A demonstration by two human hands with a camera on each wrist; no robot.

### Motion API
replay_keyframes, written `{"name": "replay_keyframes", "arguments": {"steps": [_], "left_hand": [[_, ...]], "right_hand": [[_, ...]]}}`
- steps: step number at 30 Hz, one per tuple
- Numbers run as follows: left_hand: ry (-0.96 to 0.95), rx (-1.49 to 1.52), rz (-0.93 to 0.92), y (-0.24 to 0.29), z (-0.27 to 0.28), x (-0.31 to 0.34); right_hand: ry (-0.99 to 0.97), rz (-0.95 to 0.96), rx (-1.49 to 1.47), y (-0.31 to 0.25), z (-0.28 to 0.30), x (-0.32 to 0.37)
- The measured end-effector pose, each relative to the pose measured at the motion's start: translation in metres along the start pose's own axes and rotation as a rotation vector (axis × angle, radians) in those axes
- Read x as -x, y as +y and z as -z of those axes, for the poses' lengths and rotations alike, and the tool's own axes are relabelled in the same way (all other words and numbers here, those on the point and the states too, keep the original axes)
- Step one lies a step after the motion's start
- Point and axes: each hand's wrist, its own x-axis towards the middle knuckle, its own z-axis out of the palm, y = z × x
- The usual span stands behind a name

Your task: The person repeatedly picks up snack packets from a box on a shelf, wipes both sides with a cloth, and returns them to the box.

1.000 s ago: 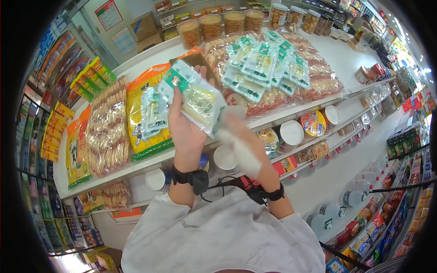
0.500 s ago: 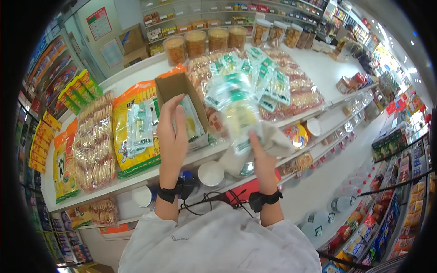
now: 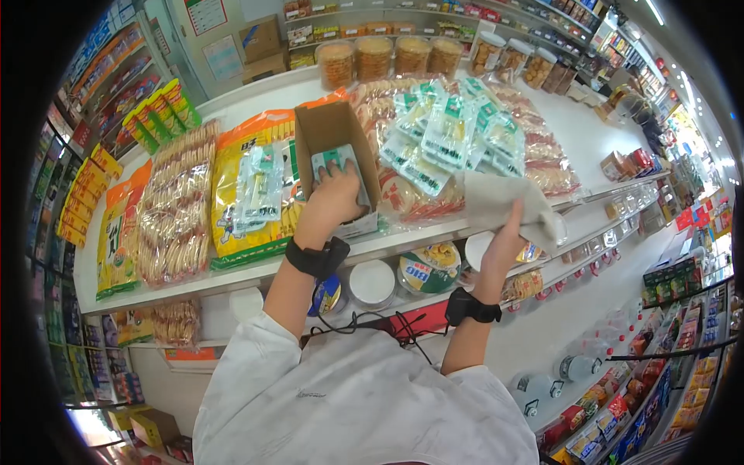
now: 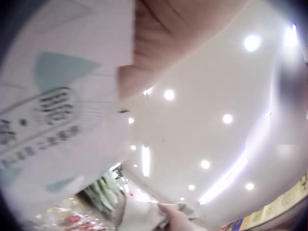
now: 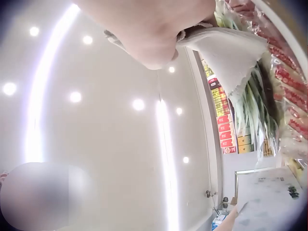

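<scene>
My left hand (image 3: 338,195) reaches into an upright-walled cardboard box (image 3: 363,147), fingers spread over a green-and-white packet (image 3: 322,158) inside it. Printed white-and-green box wall (image 4: 62,120) fills the left side of the left wrist view. In my right hand (image 3: 505,246) is a grey-white cloth (image 3: 496,203), pinched between thumb and fingers; it hangs over the counter's front edge. Beside it lies a pile of clear packets with green labels (image 3: 451,132), on top of bagged crackers (image 3: 403,198). More such packets (image 3: 262,186) rest on a yellow snack bag (image 3: 229,209) left of the box.
Tubs of round biscuits (image 3: 372,58) and lidded jars (image 3: 488,53) line the counter's back. Lidded bowls (image 3: 428,267) stand on the shelf below the front edge. Long wrapped cracker packs (image 3: 177,209) lie at left. Large water bottles (image 3: 577,366) stand on the floor at right.
The packet held up in the left hand passed to the right hand and now is out of it, the pile at right. My left hand has moved down into the box. The cloth stays in my right hand.
</scene>
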Motion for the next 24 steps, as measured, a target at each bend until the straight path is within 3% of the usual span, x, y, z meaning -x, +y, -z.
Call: {"name": "replay_keyframes", "arguments": {"steps": [5,8,11,17,24], "left_hand": [[-0.067,0.064,-0.004,-0.009,-0.012,-0.011],[-0.014,0.105,-0.023,-0.008,-0.013,-0.009],[0.056,0.261,-0.012,-0.005,-0.003,-0.004],[0.528,0.177,-0.144,0.019,0.018,0.012],[0.778,0.461,-0.148,0.021,0.061,0.023]], "right_hand": [[0.024,0.002,0.007,0.004,0.026,0.017],[0.083,-0.07,-0.172,-0.01,0.016,0.029],[0.101,-0.102,-0.093,-0.02,0.012,0.04],[-0.005,-0.149,-0.059,-0.039,0.004,0.058],[-0.141,-0.15,0.033,-0.033,0.002,0.078]]}}
